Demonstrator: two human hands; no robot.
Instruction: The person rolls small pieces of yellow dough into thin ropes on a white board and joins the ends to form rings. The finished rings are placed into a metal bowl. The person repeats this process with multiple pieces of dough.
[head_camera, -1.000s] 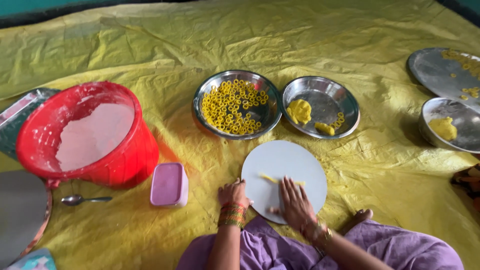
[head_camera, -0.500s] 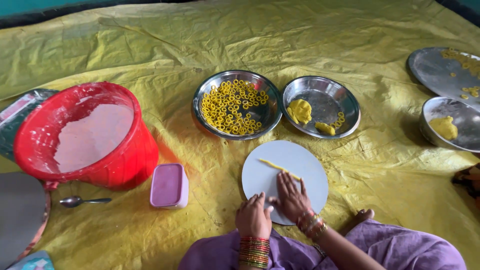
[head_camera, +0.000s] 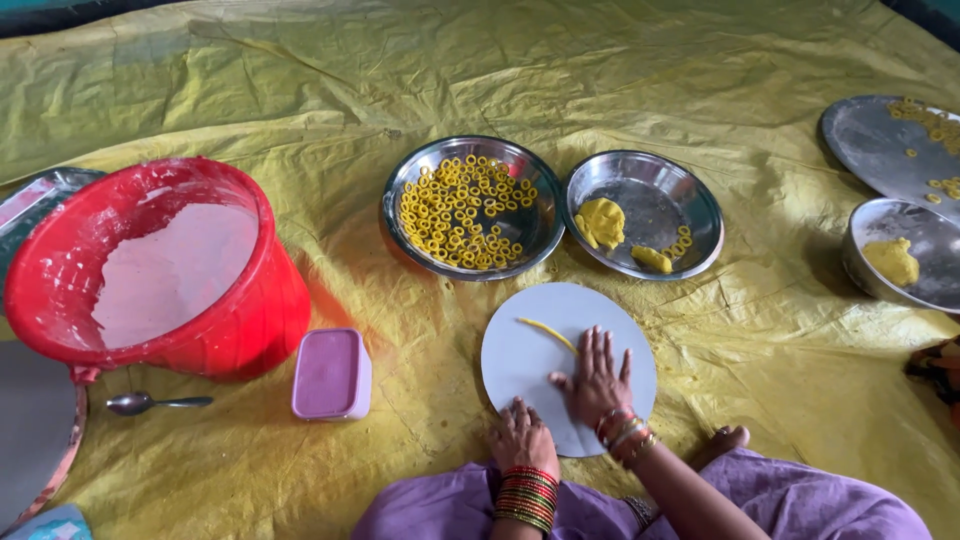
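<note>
Grip: neither hand held anything; right hand (head_camera: 597, 380) lay flat, fingers spread, palm down on the round white board (head_camera: 530, 345); left hand (head_camera: 522, 436) rested loosely curled at the board's near edge, fingers open.
Dough strip: thin yellow rolled strand (head_camera: 548, 333) lay on the board, running from upper left toward the right hand's fingertips; its near end was prob. under the fingers, hard to tell.
Board: sat on the yellow sheet (head_camera: 300, 90), just in front of the person's knees; near edge partly covered by both hands.
Ring bowl: steel bowl (head_camera: 400, 195) beyond the board, full of small yellow dough rings.
Dough plate: steel plate (head_camera: 690, 200) to the right of the ring bowl, touching or nearly so; held two dough lumps & a few rings.
Right edge: two more steel dishes (head_camera: 870, 150), cut off by the frame, one w/ a dough lump, one w/ scattered rings.
Left side: red tub (head_camera: 260, 300) w/ pale powdery contents; pink lidded box (head_camera: 331, 373) just beside it; spoon (head_camera: 155, 403) near the tub's base.
Cut off: grey round dish at bottom left & another behind the tub, only partly seen.
Lap: purple cloth (head_camera: 800, 500), lower part out of frame.
</note>
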